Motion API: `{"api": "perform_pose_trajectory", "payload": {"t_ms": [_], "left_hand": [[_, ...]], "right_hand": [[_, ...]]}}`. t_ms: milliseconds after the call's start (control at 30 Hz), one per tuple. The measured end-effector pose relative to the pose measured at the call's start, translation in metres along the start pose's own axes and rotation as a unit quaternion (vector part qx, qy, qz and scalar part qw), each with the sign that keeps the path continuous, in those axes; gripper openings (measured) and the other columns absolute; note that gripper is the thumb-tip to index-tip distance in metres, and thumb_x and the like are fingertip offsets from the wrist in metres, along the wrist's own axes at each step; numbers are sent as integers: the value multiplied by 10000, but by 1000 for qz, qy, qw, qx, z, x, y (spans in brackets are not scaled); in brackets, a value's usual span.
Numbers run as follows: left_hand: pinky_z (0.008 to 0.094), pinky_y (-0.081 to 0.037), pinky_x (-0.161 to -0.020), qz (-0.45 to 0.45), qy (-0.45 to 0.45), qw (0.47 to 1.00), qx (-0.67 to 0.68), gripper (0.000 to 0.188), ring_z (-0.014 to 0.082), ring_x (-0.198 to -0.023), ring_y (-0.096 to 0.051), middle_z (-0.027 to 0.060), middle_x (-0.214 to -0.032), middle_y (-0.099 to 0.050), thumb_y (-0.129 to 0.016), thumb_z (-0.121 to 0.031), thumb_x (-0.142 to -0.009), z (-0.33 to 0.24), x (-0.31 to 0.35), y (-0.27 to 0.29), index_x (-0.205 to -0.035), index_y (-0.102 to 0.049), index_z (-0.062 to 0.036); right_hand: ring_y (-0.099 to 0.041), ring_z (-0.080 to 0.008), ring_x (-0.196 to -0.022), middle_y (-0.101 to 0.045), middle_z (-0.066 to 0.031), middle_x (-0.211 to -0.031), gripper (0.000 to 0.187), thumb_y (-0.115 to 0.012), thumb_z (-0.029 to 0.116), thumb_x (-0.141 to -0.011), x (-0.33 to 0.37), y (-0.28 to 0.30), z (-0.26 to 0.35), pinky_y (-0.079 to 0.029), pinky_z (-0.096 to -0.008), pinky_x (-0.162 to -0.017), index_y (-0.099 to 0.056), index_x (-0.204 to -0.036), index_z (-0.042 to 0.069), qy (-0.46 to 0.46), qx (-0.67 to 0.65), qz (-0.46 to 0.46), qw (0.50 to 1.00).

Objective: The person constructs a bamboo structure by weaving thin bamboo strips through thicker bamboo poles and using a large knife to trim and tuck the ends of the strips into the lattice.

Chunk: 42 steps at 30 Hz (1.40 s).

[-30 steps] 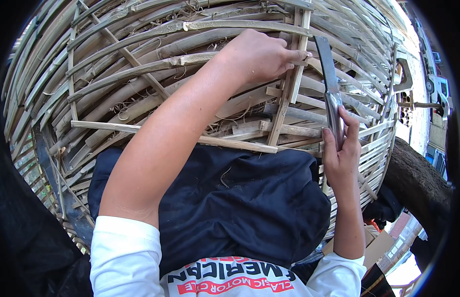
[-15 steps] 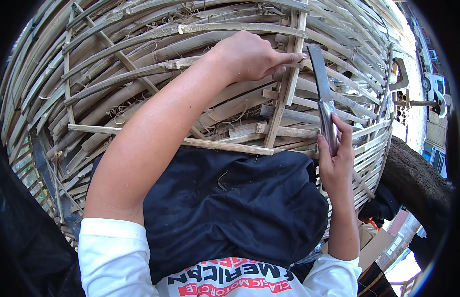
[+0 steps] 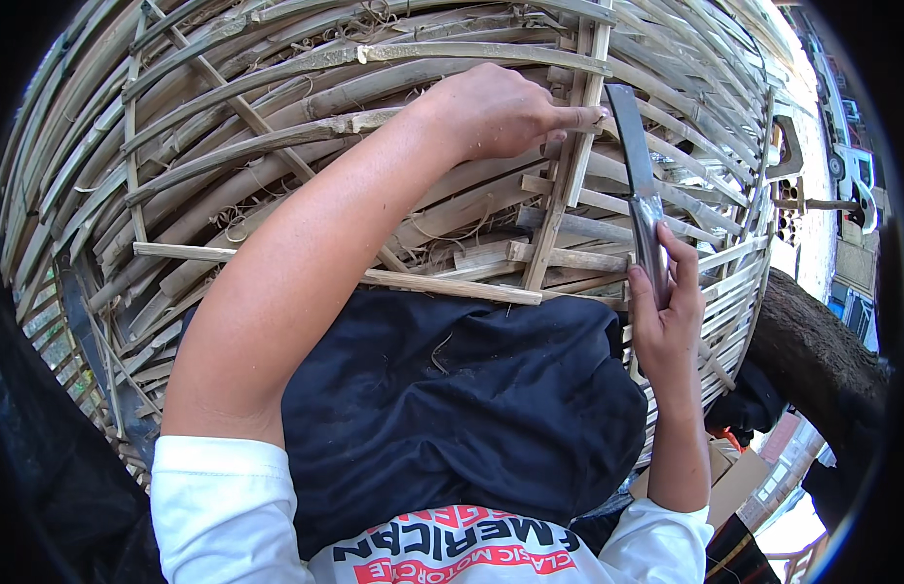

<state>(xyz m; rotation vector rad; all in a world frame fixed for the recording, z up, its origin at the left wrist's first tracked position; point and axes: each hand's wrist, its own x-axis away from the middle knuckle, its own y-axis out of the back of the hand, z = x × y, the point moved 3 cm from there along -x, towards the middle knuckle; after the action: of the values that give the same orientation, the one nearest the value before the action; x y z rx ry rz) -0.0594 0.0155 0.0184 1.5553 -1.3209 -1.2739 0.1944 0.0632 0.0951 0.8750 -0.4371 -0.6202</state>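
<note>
My left hand (image 3: 500, 109) lies on a woven bamboo frame (image 3: 276, 131). Its index finger stretches across a pair of upright bamboo strips (image 3: 571, 156), touching them, while the other fingers are curled; whatever they may grip is hidden. In my right hand (image 3: 666, 326) is a knife (image 3: 635, 156) with a flat dark blade and a rounded metal handle. The fingers wrap that handle, and the blade points away from me, just right of the left fingertip and the upright strips. A loose cut bamboo strip (image 3: 452, 285) lies crosswise near my lap.
Dark cloth (image 3: 452, 409) covers my lap, with a thin shaving on it. Curly shavings (image 3: 369, 15) cling among the bamboo pieces. A thick tree trunk (image 3: 812, 336) stands at the right, with a cardboard box (image 3: 739, 487) below it. A white vehicle (image 3: 854, 180) is farther off.
The knife and my right hand have shifted slightly to the right and the blade tip slightly away from me. My left hand keeps nearly the same place on the upright strips.
</note>
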Motion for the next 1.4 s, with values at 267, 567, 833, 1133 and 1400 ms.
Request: {"api": "perform_pose_trajectory", "payload": {"t_ms": [267, 567, 833, 1133, 1400], "left_hand": [[450, -576, -670, 31, 3, 999, 7, 555, 310, -806, -710, 113, -868, -712, -496, -133, -956, -2, -3, 1, -1434, -460, -413], [462, -566, -660, 15, -10, 1000, 9, 515, 323, -791, -705, 126, -861, -708, -512, -171, -962, -1, -2, -3, -1430, -455, -379], [457, -578, -683, 10, -5, 1000, 14, 510, 322, -824, -710, 117, -891, -718, -483, -151, -972, -1, -3, -1, -1414, -479, -404], [459, -579, -687, 41, 20, 999, 9, 547, 322, -837, -710, 119, -899, -719, -470, -123, -969, -1, -3, -3, -1430, -462, -417], [472, -558, -700, -1, -2, 1000, 29, 512, 340, -819, -698, 128, -929, -718, -507, -188, -988, 2, -2, -6, -1463, -436, -364]], "right_hand": [[-682, -379, -985, -648, -251, -1144, 348, -605, 47, -942, -5, 10, 10, -506, -377, -845, -495, -1272, 38, 6, 59, 22, 998], [-683, -358, -915, -661, -235, -1026, 360, -588, 56, -950, -7, 16, 22, -498, -380, -820, -470, -1289, 41, -20, 25, 46, 998], [-693, -337, -888, -664, -240, -1030, 376, -583, 65, -957, -8, 19, 11, -514, -378, -794, -450, -1308, 54, 5, 38, 17, 999], [-692, -318, -871, -667, -230, -1091, 367, -570, 65, -968, -10, 22, 20, -513, -363, -792, -454, -1316, 67, 20, 60, 61, 996], [-700, -301, -921, -668, -237, -1074, 347, -559, 53, -967, -9, 25, 22, -512, -370, -807, -457, -1298, 54, 0, 45, 37, 998]]}}
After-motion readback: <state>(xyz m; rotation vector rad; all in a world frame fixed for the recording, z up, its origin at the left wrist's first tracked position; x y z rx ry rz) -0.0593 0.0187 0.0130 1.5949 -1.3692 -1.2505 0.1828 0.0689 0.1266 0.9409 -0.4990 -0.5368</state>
